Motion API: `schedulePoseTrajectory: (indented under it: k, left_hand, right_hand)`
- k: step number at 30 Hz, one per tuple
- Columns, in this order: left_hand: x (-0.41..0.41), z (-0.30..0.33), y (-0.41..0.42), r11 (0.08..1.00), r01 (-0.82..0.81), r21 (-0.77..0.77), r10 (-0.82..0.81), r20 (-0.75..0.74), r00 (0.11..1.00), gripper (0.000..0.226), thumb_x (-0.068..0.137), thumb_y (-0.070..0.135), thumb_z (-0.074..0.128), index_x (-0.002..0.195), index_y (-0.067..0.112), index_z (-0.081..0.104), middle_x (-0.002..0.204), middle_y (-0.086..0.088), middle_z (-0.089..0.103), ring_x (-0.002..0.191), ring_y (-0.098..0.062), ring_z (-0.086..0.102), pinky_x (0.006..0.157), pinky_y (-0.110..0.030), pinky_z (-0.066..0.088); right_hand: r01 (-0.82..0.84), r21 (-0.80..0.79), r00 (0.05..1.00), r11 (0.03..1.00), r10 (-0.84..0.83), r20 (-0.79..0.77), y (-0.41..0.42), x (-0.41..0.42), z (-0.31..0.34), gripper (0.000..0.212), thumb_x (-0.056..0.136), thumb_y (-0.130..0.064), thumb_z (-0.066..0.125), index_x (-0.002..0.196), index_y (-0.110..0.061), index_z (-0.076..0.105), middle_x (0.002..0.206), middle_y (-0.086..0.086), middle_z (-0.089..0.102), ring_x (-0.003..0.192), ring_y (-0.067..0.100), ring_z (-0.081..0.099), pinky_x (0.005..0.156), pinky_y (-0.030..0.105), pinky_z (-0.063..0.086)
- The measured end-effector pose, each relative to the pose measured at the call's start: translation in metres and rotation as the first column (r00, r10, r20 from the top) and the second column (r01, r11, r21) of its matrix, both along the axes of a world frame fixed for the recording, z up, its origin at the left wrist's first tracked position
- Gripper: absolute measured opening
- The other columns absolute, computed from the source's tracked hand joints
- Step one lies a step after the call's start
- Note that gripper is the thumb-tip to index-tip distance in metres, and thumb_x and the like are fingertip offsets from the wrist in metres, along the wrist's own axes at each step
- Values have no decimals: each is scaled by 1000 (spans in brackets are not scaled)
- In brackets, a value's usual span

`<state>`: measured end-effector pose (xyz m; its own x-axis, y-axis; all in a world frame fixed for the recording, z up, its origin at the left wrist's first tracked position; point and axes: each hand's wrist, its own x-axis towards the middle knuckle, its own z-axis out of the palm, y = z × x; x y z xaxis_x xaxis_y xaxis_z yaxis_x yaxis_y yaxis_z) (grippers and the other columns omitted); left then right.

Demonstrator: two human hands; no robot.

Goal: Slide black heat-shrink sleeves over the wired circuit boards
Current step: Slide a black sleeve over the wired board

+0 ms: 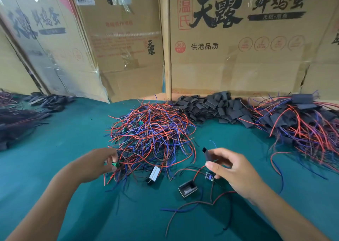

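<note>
A big tangle of red, blue and black wired circuit boards point(152, 130) lies mid-table. My left hand point(99, 164) pinches a small green board point(115, 164) at the pile's near left edge. My right hand point(233, 169) holds a flat black heat-shrink sleeve point(207, 154) between thumb and fingers, its open end up. Just below that hand lies another wired board point(209, 176) on the cloth, with its red and dark wires trailing toward me. A heap of loose black sleeves point(214, 108) sits at the back.
Sleeved boards with wires are piled at the right point(300, 119) and far left point(16, 116). A small white block point(155, 173) and a small black box point(188, 188) lie on the green cloth point(73, 139). Cardboard boxes point(238, 48) wall the back.
</note>
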<state>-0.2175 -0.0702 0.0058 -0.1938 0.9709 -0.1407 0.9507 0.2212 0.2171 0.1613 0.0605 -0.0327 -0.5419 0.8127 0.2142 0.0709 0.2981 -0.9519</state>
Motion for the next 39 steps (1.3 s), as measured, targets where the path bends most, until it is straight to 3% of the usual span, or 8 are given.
schedulePoseTrajectory:
  k: [7,11,16,20,27,32,36,39]
  left_hand:
    - [4,0,2,999,7,43,-4,-57,998,24,89,29,73,86,28,49,88,12,57,75,0,48,62,-14,32]
    - [12,14,0,988,45,147,-42,-25,999,11,88,24,74,92,24,64,85,12,63,75,1,53,67,-11,38]
    - [28,49,4,954,-6,299,-17,75,997,17,87,19,74,76,29,66,72,12,68,69,-8,61,71,-33,51]
    - [48,63,16,893,-155,422,18,311,950,10,88,17,74,88,24,66,76,-1,65,60,-13,59,60,-30,48]
    - [100,91,38,720,-313,619,-272,668,693,19,90,7,69,100,24,72,86,-2,75,76,-12,73,74,-13,53]
    - [136,77,64,775,-375,509,-400,854,333,18,99,2,49,106,-5,64,102,-19,71,94,-19,70,88,-24,55]
    - [161,55,82,867,-336,369,-395,918,-12,9,99,10,49,102,2,53,114,-28,68,97,-28,72,83,-30,58]
    - [172,36,91,883,-312,349,-390,918,-77,10,95,12,54,101,5,51,112,-27,69,93,-29,72,82,-31,59]
  right_hand:
    - [11,6,1000,1000,-11,13,3,2,-2,24,85,-18,74,99,-37,71,95,-5,73,76,8,67,61,24,54]
    - [44,-2,999,999,-44,11,3,3,0,17,81,-27,76,97,-31,71,90,-6,73,66,6,64,60,22,52]
    - [51,-4,998,999,-51,48,5,5,0,17,85,-22,75,100,-27,71,92,-7,72,69,7,64,61,24,53]
    - [60,-13,997,998,-60,49,5,5,2,16,85,-23,75,100,-27,71,91,-9,72,71,8,64,62,25,54]
    - [123,-49,992,991,-121,29,6,6,2,16,84,-27,75,99,-29,70,90,-9,72,69,8,65,59,19,51]
    - [151,-68,988,986,-152,-14,9,6,2,15,84,-27,76,96,-32,70,90,-9,73,69,7,64,59,19,51]
    - [178,-77,984,981,-180,-19,10,6,2,16,83,-27,75,99,-27,69,86,-6,72,65,7,61,58,19,51]
    - [246,-45,968,968,-248,-34,14,10,5,16,82,-26,75,96,-27,68,81,-8,72,59,9,61,56,20,51]
